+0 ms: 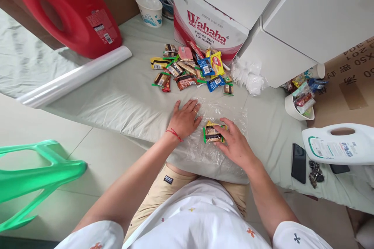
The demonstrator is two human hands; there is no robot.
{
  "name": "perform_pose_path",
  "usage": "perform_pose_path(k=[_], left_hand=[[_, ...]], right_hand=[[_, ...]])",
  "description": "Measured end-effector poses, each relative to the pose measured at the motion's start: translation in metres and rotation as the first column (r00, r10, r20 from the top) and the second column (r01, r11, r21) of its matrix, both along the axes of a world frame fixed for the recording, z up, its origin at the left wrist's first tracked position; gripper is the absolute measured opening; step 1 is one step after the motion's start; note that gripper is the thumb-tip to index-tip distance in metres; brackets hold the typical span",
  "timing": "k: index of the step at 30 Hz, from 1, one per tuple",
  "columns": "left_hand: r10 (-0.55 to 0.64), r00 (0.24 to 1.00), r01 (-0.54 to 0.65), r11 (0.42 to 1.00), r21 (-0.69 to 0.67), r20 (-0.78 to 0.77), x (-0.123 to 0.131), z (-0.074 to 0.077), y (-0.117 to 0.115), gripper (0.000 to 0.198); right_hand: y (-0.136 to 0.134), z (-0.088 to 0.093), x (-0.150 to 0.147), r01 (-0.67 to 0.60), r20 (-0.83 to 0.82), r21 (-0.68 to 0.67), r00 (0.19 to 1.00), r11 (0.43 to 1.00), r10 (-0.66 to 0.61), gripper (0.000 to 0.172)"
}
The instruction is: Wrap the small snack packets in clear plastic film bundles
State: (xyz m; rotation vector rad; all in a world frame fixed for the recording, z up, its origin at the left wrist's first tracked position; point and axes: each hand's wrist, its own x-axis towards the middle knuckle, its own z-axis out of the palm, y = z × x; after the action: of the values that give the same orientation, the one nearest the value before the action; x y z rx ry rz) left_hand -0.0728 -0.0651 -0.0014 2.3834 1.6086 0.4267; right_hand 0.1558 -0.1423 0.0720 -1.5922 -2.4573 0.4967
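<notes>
My left hand (184, 120) lies flat with its fingers stretched out, on the left part of a sheet of clear plastic film (201, 153) spread over the cloth. On the middle of that film sits a wrapped snack (212, 133) with green ends and a dark band; a yellow wrapper shows behind it. My right hand (233, 140) is at its right end, index finger on top and thumb at the near side, gripping it. Beyond the film lies a heap of small wrapped snacks (187, 70) in brown, yellow, blue and red.
A roll of clear film (78, 76) and a red jug (87, 19) stand left; a Wahaha box (210, 27) is behind. Crumpled clear plastic (249, 74) lies beside the heap. At right are a cup of snacks (298, 111), a white jug (344, 144), a phone (298, 163) and keys (315, 173).
</notes>
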Motion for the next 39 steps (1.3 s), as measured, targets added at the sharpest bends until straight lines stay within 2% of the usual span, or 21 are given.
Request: perform_pose_path(k=[5, 8, 12, 14, 18, 21, 24, 26, 29, 31, 33, 36, 39], left_hand=[[-0.005, 1.0, 0.005, 1.0, 0.009, 0.009, 0.0, -0.001, 0.0, 0.056], [-0.006, 1.0, 0.006, 1.0, 0.003, 0.006, -0.001, -0.001, 0.0, 0.056], [-0.001, 1.0, 0.001, 1.0, -0.006, 0.009, -0.001, 0.001, 0.0, 0.056], [-0.001, 1.0, 0.001, 1.0, -0.014, 0.019, -0.002, 0.003, -0.001, 0.056], [0.041, 0.995, -0.04, 0.999, -0.016, 0.086, -0.004, 0.003, 0.0, 0.054], [0.112, 0.976, -0.117, 0.993, 0.015, 0.185, -0.007, -0.001, 0.002, 0.052], [0.199, 0.944, -0.221, 0.974, 0.055, 0.264, -0.008, -0.005, 0.004, 0.051], [0.274, 0.921, -0.298, 0.953, 0.051, 0.277, -0.007, -0.007, 0.006, 0.052], [0.338, 0.907, -0.35, 0.937, 0.004, 0.251, -0.004, -0.007, 0.012, 0.066], [0.324, 0.911, -0.331, 0.944, -0.017, 0.256, -0.002, -0.007, 0.02, 0.079], [0.288, 0.907, -0.288, 0.957, -0.045, 0.308, -0.001, -0.007, 0.029, 0.088], [0.237, 0.865, -0.186, 0.97, -0.155, 0.442, -0.005, -0.006, 0.041, 0.087], [0.17, 0.8, -0.055, 0.976, -0.212, 0.575, -0.015, -0.002, 0.042, 0.061]], right_hand=[[0.005, -0.002, -0.002, 0.093, -0.131, -0.011, 0.987, 0.996, -0.093, 0.045], [0.008, -0.003, 0.0, 0.142, -0.141, -0.052, 0.979, 0.989, -0.148, 0.044], [0.012, -0.001, 0.004, 0.114, -0.125, -0.099, 0.984, 0.989, -0.126, 0.052], [0.02, 0.003, 0.01, 0.13, -0.172, -0.06, 0.975, 0.99, -0.138, 0.054], [0.056, 0.004, 0.031, 0.233, -0.132, 0.107, 0.967, 0.967, -0.219, 0.041], [0.094, -0.011, 0.042, 0.164, -0.046, 0.139, 0.986, 0.977, -0.159, 0.039], [0.126, -0.032, 0.043, 0.078, 0.02, 0.11, 0.997, 0.991, -0.08, 0.052], [0.141, -0.041, 0.041, 0.094, 0.059, 0.068, 0.993, 0.993, -0.098, 0.056], [0.152, -0.044, 0.039, 0.153, 0.028, -0.086, 0.988, 0.984, -0.151, 0.033], [0.154, -0.041, 0.04, 0.158, -0.069, -0.225, 0.982, 0.962, -0.177, 0.019], [0.151, -0.035, 0.042, 0.131, -0.205, -0.274, 0.96, 0.953, -0.191, 0.017], [0.138, -0.021, 0.042, 0.08, -0.374, -0.168, 0.917, 0.983, -0.138, 0.016], [0.113, -0.004, 0.04, 0.022, -0.407, -0.045, 0.913, 0.999, -0.039, 0.011]])
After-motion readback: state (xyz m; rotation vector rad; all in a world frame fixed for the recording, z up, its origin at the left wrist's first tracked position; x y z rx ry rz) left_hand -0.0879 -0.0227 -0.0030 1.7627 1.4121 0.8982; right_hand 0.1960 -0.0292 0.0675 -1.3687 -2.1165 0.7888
